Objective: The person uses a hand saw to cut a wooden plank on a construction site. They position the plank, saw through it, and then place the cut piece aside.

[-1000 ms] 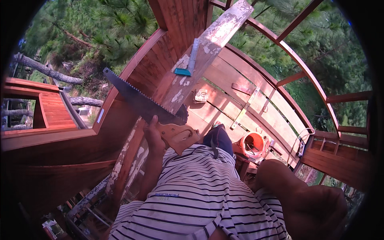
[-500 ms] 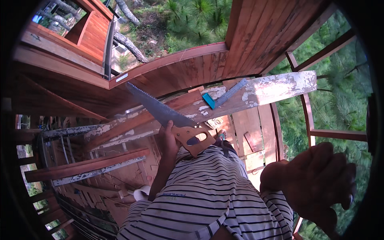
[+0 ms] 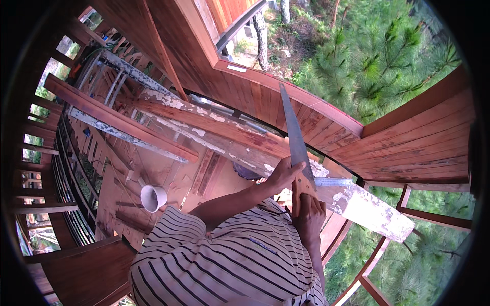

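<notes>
A hand saw (image 3: 294, 125) with a wooden handle (image 3: 304, 187) is held in front of my body, its blade pointing up and away. My right hand (image 3: 310, 215) is wrapped around the handle. At the heel of the blade, where it meets the handle, my left hand (image 3: 284, 176) grips the saw. Underneath runs a long plank with flaking white paint (image 3: 375, 210). On it lies a try square (image 3: 334, 181); its metal blade shows to the right of the saw, while its teal stock is hidden. A reddish length of timber (image 3: 224, 129) also rests along the plank.
A wooden plank wall (image 3: 245, 92) curves along the far side. To the left, a reddish beam (image 3: 120, 120) lies beside a paint-spotted metal bar (image 3: 127, 136). A white bucket (image 3: 153, 198) stands on the wooden floor. Open framing (image 3: 434, 218) with trees beyond is at right.
My right hand has come in from the far right and closed on the saw handle. The saw has swung to point more steeply away. The view has turned leftward.
</notes>
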The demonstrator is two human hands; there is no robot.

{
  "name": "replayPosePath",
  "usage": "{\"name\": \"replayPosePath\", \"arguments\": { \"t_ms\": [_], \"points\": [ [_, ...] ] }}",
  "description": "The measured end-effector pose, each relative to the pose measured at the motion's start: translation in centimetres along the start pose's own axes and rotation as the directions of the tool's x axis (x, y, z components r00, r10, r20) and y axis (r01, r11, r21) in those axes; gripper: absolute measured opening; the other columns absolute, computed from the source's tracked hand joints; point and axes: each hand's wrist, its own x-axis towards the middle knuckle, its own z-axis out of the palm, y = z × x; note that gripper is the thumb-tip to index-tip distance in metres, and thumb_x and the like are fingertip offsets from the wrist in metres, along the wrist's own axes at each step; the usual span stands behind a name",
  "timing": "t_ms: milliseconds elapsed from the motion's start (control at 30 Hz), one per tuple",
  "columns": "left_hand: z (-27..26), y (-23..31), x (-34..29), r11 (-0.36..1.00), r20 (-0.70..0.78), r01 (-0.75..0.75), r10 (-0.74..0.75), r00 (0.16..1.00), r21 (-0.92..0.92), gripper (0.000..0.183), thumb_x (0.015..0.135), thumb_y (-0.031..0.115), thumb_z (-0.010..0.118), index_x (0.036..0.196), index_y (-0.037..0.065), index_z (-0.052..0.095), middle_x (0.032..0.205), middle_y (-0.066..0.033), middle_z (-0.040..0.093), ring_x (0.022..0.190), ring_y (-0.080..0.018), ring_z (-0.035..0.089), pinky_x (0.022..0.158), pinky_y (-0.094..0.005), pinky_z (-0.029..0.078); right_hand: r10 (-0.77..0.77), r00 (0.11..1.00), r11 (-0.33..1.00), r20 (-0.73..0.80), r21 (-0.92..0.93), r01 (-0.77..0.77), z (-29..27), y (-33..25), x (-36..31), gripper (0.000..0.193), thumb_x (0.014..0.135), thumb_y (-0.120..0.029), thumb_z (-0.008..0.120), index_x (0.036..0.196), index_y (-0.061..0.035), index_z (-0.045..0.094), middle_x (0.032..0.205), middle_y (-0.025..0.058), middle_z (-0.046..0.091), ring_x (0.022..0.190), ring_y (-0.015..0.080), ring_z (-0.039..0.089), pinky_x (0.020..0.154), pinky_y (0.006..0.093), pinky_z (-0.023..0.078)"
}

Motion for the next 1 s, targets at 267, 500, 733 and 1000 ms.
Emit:
{"name": "replayPosePath", "arguments": {
  "t_ms": [267, 500, 733, 1000],
  "points": [
    [-4.1, -6.9, 8.3, 0.908, 0.055, -0.085, 0.069, 0.996, 0.411, 0.07, 0.102, 0.062, 0.049, 0.132, -0.001, 0.057, 0.113, -0.0162, 0.068, 0.112, -0.0264, 0.064, 0.097, -0.0409, 0.048, 0.597, 0.784, 0.777, -0.171, 0.366, -0.512, -2.5, 2.5, 1.4, 0.027, 0.087, -0.015, 0.081, 0.103, -0.0032, 0.063, 0.073, 0.0119, 0.066, 0.058, 0.0246, 0.063, 0.054, 0.0382, 0.048],
    [-9.6, -14.0, 13.8, -0.1, 0.375, -0.365, 0.112, 0.92, 0.926, 0.087, 0.08, 0.057, 0.077, 0.145, 0.007, 0.047, 0.139, -0.0152, 0.054, 0.131, -0.0318, 0.05, 0.114, -0.0548, 0.032, 0.836, 0.547, 0.485, -0.053, 0.538, -0.69, -4.2, 0.2, -0.9, 0.052, 0.096, -0.016, 0.071, 0.142, 0.0039, 0.056, 0.124, 0.0152, 0.071, 0.11, 0.02, 0.067, 0.094, 0.0349, 0.054],
    [-12.2, -13.6, 18.9, -0.106, 0.35, -0.345, 0.034, 0.936, 0.933, 0.084, 0.073, 0.054, 0.084, 0.137, 0.011, 0.051, 0.12, -0.0091, 0.061, 0.118, -0.0274, 0.056, 0.106, -0.0494, 0.038, 0.833, 0.553, 0.502, -0.014, 0.439, -0.745, -1.4, -0.9, -1.9, 0.056, 0.093, -0.02, 0.075, 0.139, 0.0071, 0.057, 0.098, 0.0186, 0.075, 0.074, 0.0128, 0.064, 0.066, 0.031, 0.054],
    [-12.7, -13.1, 20.4, 0.04, 0.239, -0.241, 0.056, 0.969, 0.97, 0.047, 0.091, 0.05, 0.067, 0.115, 0.01, 0.064, 0.109, -0.0106, 0.068, 0.112, -0.0289, 0.061, 0.093, -0.0456, 0.044, 0.825, 0.545, 0.45, 0.151, 0.408, -0.794, 1.6, -0.6, -2.4, 0.061, 0.088, -0.011, 0.076, 0.144, 0.0013, 0.055, 0.102, 0.0166, 0.076, 0.075, 0.0211, 0.073, 0.07, 0.0326, 0.058]
  ]
}}
